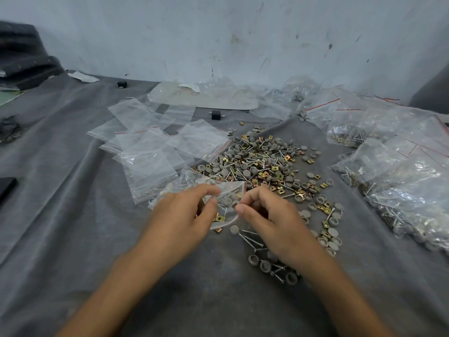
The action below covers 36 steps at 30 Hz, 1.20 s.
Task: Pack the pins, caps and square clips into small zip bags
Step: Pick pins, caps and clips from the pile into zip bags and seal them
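Note:
Both hands hold one small clear zip bag (228, 203) just above the grey cloth. My left hand (184, 215) pinches its left side and my right hand (264, 215) pinches its right edge. Inside the bag lie grey caps and a brass square clip. Beyond it spreads a loose heap (260, 164) of grey caps, metal pins and brass square clips. More pins (250, 237) and caps (264, 265) lie under and beside my right wrist.
Several empty zip bags (150, 147) lie spread at the left of the heap. Filled bags (401, 181) pile up along the right. A grey cloth (73, 215) covers the table; a wall stands close behind. Small black blocks (215, 115) sit further back.

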{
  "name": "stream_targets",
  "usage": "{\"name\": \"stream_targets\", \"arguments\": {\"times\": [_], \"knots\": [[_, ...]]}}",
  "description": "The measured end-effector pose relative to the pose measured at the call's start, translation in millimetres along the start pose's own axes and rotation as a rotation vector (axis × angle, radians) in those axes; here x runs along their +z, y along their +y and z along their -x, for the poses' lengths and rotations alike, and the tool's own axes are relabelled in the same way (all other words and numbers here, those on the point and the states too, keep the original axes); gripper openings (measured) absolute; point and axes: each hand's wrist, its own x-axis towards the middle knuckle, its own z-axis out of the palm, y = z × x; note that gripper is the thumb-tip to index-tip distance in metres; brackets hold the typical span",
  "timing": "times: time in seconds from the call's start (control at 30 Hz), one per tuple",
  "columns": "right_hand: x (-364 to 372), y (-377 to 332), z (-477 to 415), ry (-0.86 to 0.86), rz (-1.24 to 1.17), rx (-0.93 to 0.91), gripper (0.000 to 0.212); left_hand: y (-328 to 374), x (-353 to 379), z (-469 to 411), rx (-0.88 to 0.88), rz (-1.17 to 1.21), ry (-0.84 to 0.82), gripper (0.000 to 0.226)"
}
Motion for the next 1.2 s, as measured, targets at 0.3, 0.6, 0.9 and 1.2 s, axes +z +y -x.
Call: {"name": "stream_targets", "arguments": {"times": [0.3,0.6,0.9,1.2], "knots": [[-19.1,4.6,0.1,-0.054,0.328,0.007,0.031,-2.4,-1.9,-1.9,0.001,0.003,0.032,0.023],[-29.2,5.2,0.3,-0.235,0.668,0.043,0.011,-2.2,-1.9,-1.5,0.003,0.007,0.026,0.023],[-23.7,7.2,-1.1,-0.183,0.681,0.118,0.016,-4.1,-0.6,-1.4,0.018,0.021,0.026,0.022],[-18.0,-1.9,3.0,-0.213,0.802,0.112,0.013,-2.7,0.6,-1.2,0.010,0.022,0.022,0.023]]}}
